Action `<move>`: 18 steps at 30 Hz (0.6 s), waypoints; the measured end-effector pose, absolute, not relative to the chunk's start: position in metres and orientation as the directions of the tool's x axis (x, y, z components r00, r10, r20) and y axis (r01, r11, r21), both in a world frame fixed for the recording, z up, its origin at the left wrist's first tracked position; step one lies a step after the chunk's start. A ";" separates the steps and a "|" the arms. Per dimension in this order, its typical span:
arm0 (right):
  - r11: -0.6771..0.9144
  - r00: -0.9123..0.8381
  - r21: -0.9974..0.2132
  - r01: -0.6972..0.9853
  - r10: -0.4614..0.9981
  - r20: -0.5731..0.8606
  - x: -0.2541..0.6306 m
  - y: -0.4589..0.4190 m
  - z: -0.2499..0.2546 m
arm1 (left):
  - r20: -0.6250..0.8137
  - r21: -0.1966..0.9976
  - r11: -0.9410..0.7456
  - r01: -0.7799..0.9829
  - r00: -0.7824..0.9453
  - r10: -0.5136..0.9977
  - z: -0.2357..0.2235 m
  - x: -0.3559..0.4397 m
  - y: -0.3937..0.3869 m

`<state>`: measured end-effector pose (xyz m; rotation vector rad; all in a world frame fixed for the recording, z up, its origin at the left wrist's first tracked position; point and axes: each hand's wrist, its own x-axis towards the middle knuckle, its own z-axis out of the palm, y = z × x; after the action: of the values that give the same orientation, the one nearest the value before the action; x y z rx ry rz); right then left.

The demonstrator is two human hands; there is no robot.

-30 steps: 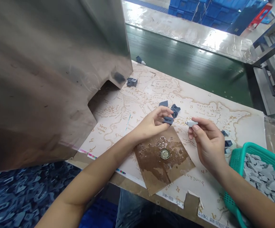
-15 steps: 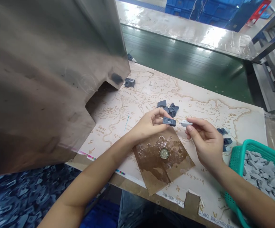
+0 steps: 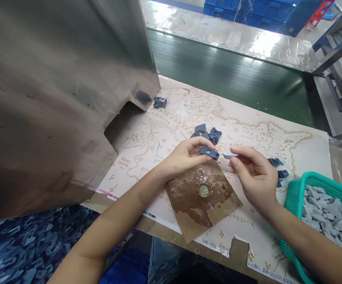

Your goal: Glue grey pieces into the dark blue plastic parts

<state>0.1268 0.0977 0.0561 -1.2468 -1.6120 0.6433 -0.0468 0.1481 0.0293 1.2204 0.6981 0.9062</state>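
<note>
"Closer together now, those two pieces. What's shifted?"

"My hands have drawn them in. The white plastic piece (image 3: 229,155) in my right hand (image 3: 255,177) sits just short of the dark grey plastic part (image 3: 209,152) in my left hand (image 3: 185,156). From up here I can't tell whether they're touching."

"How are you gripping them?"

"Both hands are mostly closed, but neither is a full fist. My left fingers and thumb curl around the grey part, while my right thumb and forefinger pinch the white piece. Using just my fingertips seems to leave both pieces exposed, with their ends facing each other."

"And everything else?"

"A small heap of loose grey parts (image 3: 208,134) lies just beyond my left fingers, and a few more grey parts (image 3: 279,167) sit just beside my right hand. A teal plastic basket (image 3: 307,185) full of grey pieces stands by my right forearm, probably kept there for easy reach. Between my hands and me lies a wet-stained brown paper sheet (image 3: 188,205) with a round metal disc (image 3: 204,191) on it. Under all of it, a map-printed sheet (image 3: 295,150) covers the worktop, which gives the parts a flat place to lie."
</note>
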 end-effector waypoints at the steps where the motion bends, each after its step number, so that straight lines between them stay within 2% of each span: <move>1: 0.341 -0.016 -0.842 0.419 0.930 0.368 0.127 0.098 0.056 | 0.021 0.976 0.089 -0.200 0.488 0.872 0.030 -0.047 0.148; 18: 0.446 -0.124 -0.737 0.508 0.884 0.450 0.127 0.097 0.055 | 0.025 0.984 0.064 -0.165 0.489 0.872 0.031 -0.048 0.148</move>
<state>0.1271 0.0970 0.0546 -1.1940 -1.7790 0.5134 -0.0479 0.1475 0.0314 1.2666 0.7166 0.8933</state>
